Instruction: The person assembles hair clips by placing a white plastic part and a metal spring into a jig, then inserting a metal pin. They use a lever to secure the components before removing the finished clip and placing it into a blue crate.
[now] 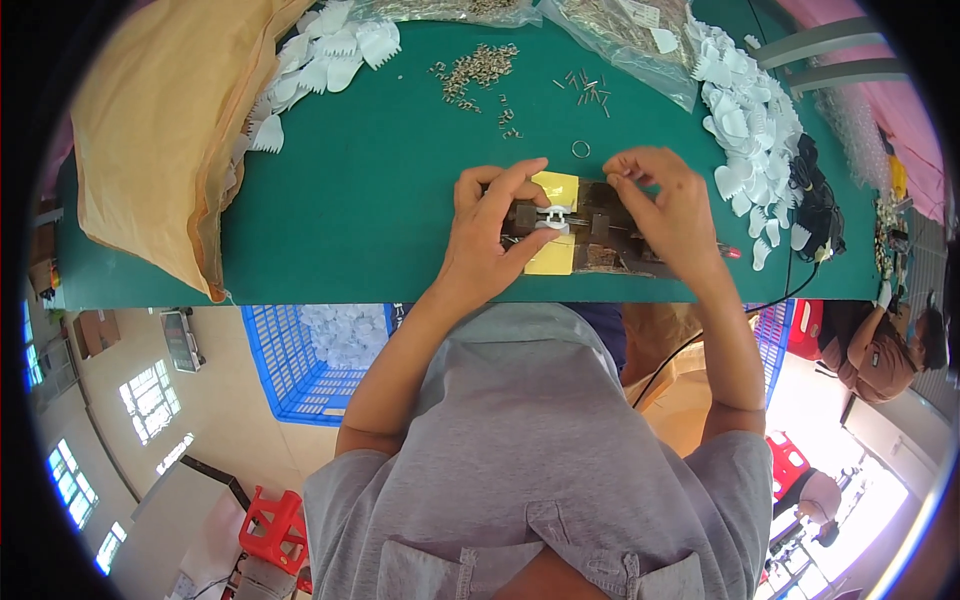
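Observation:
A dark metal jig [625,235] with yellow patches [550,258] lies near the table's front edge. In its middle sits a small white plastic part [555,217]. My left hand [480,232] grips this part from the left, thumb below it and fingers above. My right hand [672,205] is held over the jig's right end, thumb and forefinger pinched together; anything between them is too small to make out. Just beyond the jig lies a metal ring [581,149]. Farther off are a pile of small metal clips [485,68] and several thin metal pins [592,92].
White toothed plastic pieces [745,120] are heaped on the right, with more [335,50] at the far left beside a large brown paper sack [160,140]. Clear bags stand at the back. Black cable [822,200] lies at right. A blue crate [275,380] is below the table.

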The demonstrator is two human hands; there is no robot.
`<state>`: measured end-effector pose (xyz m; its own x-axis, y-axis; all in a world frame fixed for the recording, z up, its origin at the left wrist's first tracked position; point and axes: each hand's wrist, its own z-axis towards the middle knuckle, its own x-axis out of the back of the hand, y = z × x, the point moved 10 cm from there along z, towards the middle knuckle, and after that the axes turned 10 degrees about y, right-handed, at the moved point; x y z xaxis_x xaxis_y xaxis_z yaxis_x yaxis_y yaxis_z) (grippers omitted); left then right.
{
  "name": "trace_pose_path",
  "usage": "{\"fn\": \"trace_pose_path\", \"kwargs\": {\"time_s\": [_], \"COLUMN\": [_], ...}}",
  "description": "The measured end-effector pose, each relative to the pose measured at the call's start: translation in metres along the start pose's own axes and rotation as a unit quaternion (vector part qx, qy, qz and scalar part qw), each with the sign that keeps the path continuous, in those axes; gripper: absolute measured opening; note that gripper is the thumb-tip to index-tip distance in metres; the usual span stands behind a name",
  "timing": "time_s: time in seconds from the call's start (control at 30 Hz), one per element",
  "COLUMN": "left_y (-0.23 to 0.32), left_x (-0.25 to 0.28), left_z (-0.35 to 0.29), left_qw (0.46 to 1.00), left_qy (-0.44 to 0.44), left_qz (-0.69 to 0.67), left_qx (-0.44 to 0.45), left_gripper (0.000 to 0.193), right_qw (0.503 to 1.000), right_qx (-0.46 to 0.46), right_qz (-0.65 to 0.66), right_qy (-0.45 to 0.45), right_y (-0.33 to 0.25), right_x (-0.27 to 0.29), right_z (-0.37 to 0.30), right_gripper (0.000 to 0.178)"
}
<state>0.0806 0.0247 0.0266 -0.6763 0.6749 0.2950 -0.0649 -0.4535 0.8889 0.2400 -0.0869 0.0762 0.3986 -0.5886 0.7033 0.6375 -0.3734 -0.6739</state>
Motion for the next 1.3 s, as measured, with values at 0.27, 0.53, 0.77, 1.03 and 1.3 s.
{"fn": "trace_pose_path", "kwargs": {"time_s": [0.27,0.53,0.77,1.03,1.3], "left_y": [0.003,0.004,-0.002,-0.003,0.0], "left_x": [0.001,-0.001,0.0,-0.001,0.002], "left_z": [0.0,0.002,-0.001,-0.002,-0.001], "left_qw": [1.0,1.0,1.0,1.0,1.0], "left_qy": [-0.003,-0.006,-0.003,-0.003,0.005], "left_qz": [0.0,-0.016,0.009,-0.007,-0.001], "left_qx": [0.0,-0.008,-0.002,0.014,-0.003], "left_gripper": [0.075,0.075,0.076,0.076,0.076], "right_qw": [0.992,0.979,0.989,0.977,0.988], "right_qx": [-0.033,-0.011,0.014,0.193,0.135], "right_qz": [-0.107,-0.184,0.099,0.026,0.034], "right_qy": [-0.066,-0.091,-0.113,-0.082,-0.062], "right_y": [0.061,0.083,-0.018,-0.061,-0.056], "right_x": [-0.019,-0.041,-0.014,-0.014,-0.009], "right_z": [0.054,0.084,0.015,-0.018,-0.001], "right_gripper": [0.011,0.021,0.01,0.027,0.02]}}
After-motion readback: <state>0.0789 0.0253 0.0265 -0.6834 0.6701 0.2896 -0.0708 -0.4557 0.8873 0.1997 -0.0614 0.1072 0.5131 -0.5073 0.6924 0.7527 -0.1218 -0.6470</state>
